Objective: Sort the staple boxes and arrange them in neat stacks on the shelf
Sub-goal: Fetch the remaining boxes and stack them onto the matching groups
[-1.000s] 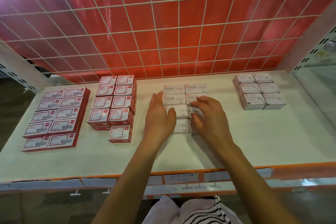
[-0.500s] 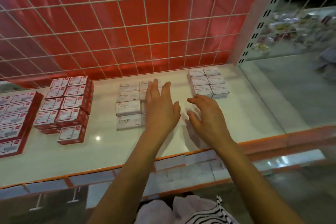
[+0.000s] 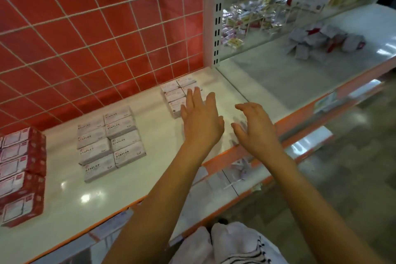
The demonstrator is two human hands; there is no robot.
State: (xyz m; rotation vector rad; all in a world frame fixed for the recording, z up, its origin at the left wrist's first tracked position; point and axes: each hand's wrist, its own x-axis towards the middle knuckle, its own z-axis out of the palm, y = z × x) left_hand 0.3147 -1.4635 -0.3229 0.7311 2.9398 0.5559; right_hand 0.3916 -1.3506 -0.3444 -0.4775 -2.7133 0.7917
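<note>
Left hand (image 3: 201, 120) sits mid-frame, fingers straight and a bit spread, holding nothing. Its fingertips overlap the front of the small pale boxes (image 3: 177, 92) in the picture, but whether they actually touch is hard to call. Right hand (image 3: 255, 128) is just to the right of it, fingers loosely curled, also empty, over the shelf (image 3: 154, 118) near its orange front edge.

The staple boxes are in three groups on that shelf. The small pale boxes are centre-top by the white upright post (image 3: 211, 17), the grey STAPLES boxes (image 3: 111, 139) lie in two neat columns left of centre, and the red boxes (image 3: 21, 169) are stacked at the far left edge.

Behind it all there's a red back panel (image 3: 96, 28) with white wire grid. Upper right, loose packets (image 3: 321, 38) lie in a heap on the next shelf over.
</note>
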